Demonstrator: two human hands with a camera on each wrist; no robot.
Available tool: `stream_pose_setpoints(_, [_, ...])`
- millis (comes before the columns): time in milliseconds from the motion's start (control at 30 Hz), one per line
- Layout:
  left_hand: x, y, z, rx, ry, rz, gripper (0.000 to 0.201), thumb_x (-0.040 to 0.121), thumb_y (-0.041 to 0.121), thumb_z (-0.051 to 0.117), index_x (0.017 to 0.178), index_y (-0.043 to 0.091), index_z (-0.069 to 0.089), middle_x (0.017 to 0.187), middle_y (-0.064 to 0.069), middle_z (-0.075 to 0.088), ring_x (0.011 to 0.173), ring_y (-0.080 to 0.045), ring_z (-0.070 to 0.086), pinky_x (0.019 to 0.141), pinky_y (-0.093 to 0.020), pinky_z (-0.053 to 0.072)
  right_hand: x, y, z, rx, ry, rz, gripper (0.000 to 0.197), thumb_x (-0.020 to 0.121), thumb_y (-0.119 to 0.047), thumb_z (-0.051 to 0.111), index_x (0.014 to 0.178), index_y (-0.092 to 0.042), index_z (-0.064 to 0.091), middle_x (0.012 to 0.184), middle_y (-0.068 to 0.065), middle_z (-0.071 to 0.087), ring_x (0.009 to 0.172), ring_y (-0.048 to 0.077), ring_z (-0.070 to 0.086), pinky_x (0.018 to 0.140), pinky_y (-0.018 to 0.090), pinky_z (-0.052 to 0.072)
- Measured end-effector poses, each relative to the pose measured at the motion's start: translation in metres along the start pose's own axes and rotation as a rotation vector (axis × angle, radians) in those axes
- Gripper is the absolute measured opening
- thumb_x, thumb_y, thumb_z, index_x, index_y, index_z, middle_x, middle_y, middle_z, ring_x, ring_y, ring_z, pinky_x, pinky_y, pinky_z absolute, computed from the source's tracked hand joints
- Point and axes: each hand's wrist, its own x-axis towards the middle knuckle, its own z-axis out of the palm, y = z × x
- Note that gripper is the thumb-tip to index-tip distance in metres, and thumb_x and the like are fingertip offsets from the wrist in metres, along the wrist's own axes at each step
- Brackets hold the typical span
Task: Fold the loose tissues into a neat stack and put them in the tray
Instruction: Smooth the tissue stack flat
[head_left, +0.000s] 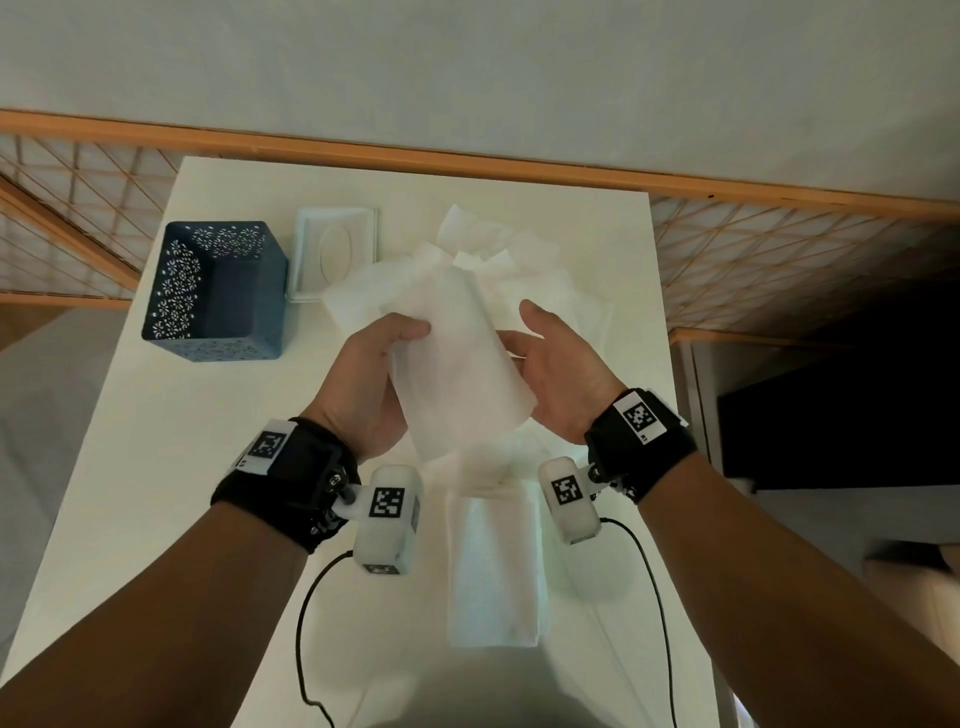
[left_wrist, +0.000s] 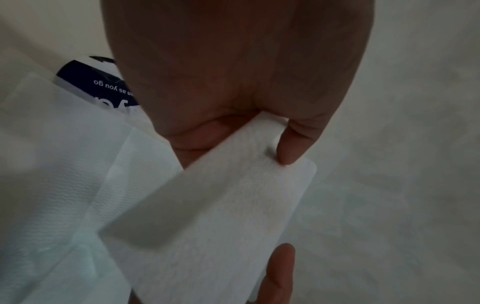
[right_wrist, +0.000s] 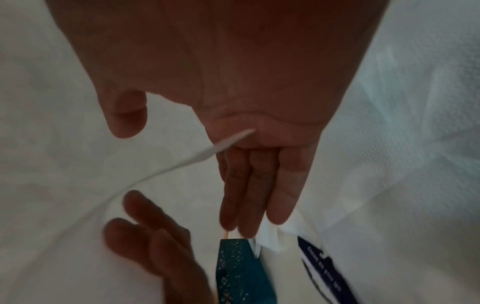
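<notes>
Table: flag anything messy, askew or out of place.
The loose tissues lie crumpled and overlapping behind the hands, unlike the squared folded stack near the front edge. The blue basket sits skewed to the table's edges.

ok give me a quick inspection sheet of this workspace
surface: white table, mostly bare on the near left
job's things: folded tissue held above the table; folded stack near edge; loose tissues at back; blue tray far left, contents not visible
clutter: white lid beside tray; printed wrapper under tissues
grips: left hand pinches tissue; right hand open, against its edge
cables: black cables from the wrist cameras
surroundings: wooden lattice screen, wall
</notes>
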Motion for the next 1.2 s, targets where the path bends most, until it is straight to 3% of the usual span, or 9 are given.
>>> stream_pose_setpoints(133, [0.001,-0.002,-0.006,0.084,0.027,-0.036,0.051,0.094,0.021,0.062,0.142,0.002,0.061,0.135,-0.021,0.067,0.116,-0.037,0.067,0.100,-0.047,0.056,-0.002,0.009,-0.002,-0.004,-0.070,-0.103,0.058,0.097,-0.032,0.064,0.144,0.001,0.055,0.141,0.023,0.062,0.132,0.044,0.058,0.110,0.058,0.046])
stream_pose_setpoints(233, [0.001,-0.002,-0.010,0.185,0.140,0.019,0.037,0.095,0.014,0.069,0.131,0.004,0.068,0.128,-0.020,0.072,0.107,-0.036,0.070,0.095,-0.049,0.058,-0.002,0.010,-0.009,-0.057,0.134,-0.188,0.042,0.096,-0.015,0.071,0.135,-0.001,0.063,0.133,0.022,0.068,0.126,0.045,0.062,0.105,0.059,0.052])
stream_pose_setpoints(433, [-0.005,-0.007,-0.020,0.330,0.238,0.097,0.052,0.077,0.028,0.081,0.121,0.003,0.067,0.111,-0.013,0.078,0.097,-0.041,0.075,0.080,-0.053,0.043,-0.016,0.009,-0.018,-0.099,0.239,-0.262,0.029,0.099,-0.014,0.067,0.127,-0.009,0.069,0.126,0.014,0.073,0.119,0.038,0.068,0.103,0.056,0.055])
stream_pose_setpoints(567, [-0.010,-0.011,-0.018,0.228,0.218,0.091,0.020,0.099,0.007,0.062,0.119,0.005,0.068,0.103,-0.013,0.076,0.080,-0.026,0.073,0.060,-0.034,0.048,-0.024,0.011,-0.016,-0.048,0.237,-0.277,0.029,0.100,-0.010,0.065,0.129,-0.006,0.069,0.129,0.018,0.071,0.113,0.033,0.069,0.103,0.055,0.053])
stream_pose_setpoints(700, [-0.014,-0.014,-0.009,0.152,0.171,0.076,0.027,0.099,-0.007,0.047,0.092,0.010,0.068,0.085,-0.005,0.074,0.065,-0.019,0.068,0.046,-0.024,0.049,-0.029,0.013,-0.005,0.050,0.163,-0.259,0.034,0.100,-0.001,0.056,0.133,-0.004,0.066,0.134,0.019,0.068,0.120,0.034,0.066,0.106,0.053,0.050])
stream_pose_setpoints(800, [-0.012,-0.017,-0.005,0.150,0.197,0.069,0.031,0.099,-0.006,0.049,0.086,0.017,0.065,0.082,0.001,0.073,0.066,-0.014,0.067,0.052,-0.023,0.052,-0.032,0.014,0.003,0.122,0.088,-0.251,0.041,0.098,0.002,0.053,0.138,0.000,0.061,0.140,0.025,0.061,0.122,0.038,0.064,0.108,0.056,0.047])
stream_pose_setpoints(867, [-0.011,-0.019,-0.003,0.180,0.278,0.067,0.015,0.101,0.003,0.057,0.104,0.016,0.065,0.092,0.001,0.071,0.070,-0.012,0.066,0.055,-0.021,0.052,-0.036,0.014,0.007,0.164,0.046,-0.248,0.046,0.096,0.001,0.055,0.142,0.001,0.057,0.146,0.027,0.056,0.128,0.042,0.060,0.109,0.055,0.047])
stream_pose_setpoints(1000, [-0.013,-0.021,-0.002,0.446,0.423,0.122,0.059,0.094,0.041,0.075,0.143,0.021,0.048,0.125,0.005,0.063,0.112,-0.017,0.065,0.101,-0.037,0.053,-0.039,0.015,0.014,0.170,0.028,-0.233,0.056,0.090,-0.004,0.061,0.146,-0.004,0.055,0.149,0.026,0.055,0.137,0.047,0.051,0.115,0.062,0.040])
stream_pose_setpoints(1200, [-0.023,-0.025,0.003,0.361,0.367,0.029,0.062,0.086,0.064,0.069,0.135,0.027,0.057,0.130,0.007,0.063,0.124,-0.018,0.063,0.113,-0.045,0.048,-0.040,0.021,0.020,0.211,0.045,-0.212,0.059,0.088,0.001,0.054,0.147,0.000,0.050,0.149,0.027,0.053,0.138,0.047,0.051,0.113,0.058,0.044])
